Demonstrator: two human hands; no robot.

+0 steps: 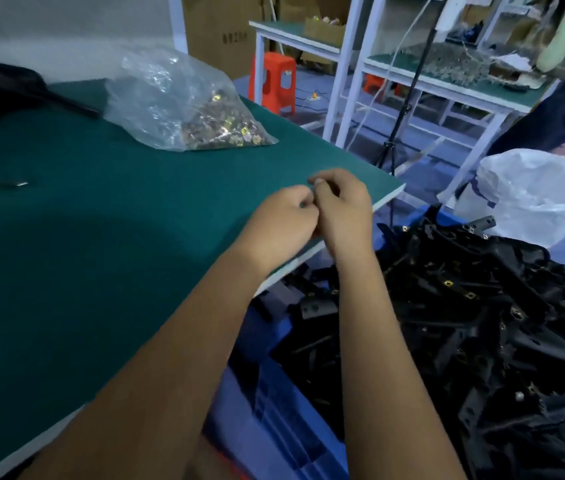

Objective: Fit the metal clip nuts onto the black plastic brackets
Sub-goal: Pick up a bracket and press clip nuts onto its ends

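Observation:
My left hand (283,223) and my right hand (341,211) meet over the right edge of the green table (101,271), fingers curled and touching each other. Whatever they pinch is hidden between the fingers, so I cannot tell what it is. A clear plastic bag of metal clip nuts (205,112) lies on the table beyond my hands. To the right, below the table edge, a large heap of black plastic brackets (482,323) fills a blue crate (274,410). Some brackets in the heap carry brass-coloured clip nuts.
A black object (4,88) lies at the table's far left. A white plastic sack (537,195) stands on the floor beyond the heap. Behind are an orange stool (274,81), white-framed benches (447,81), a tripod stand and a person at the far right.

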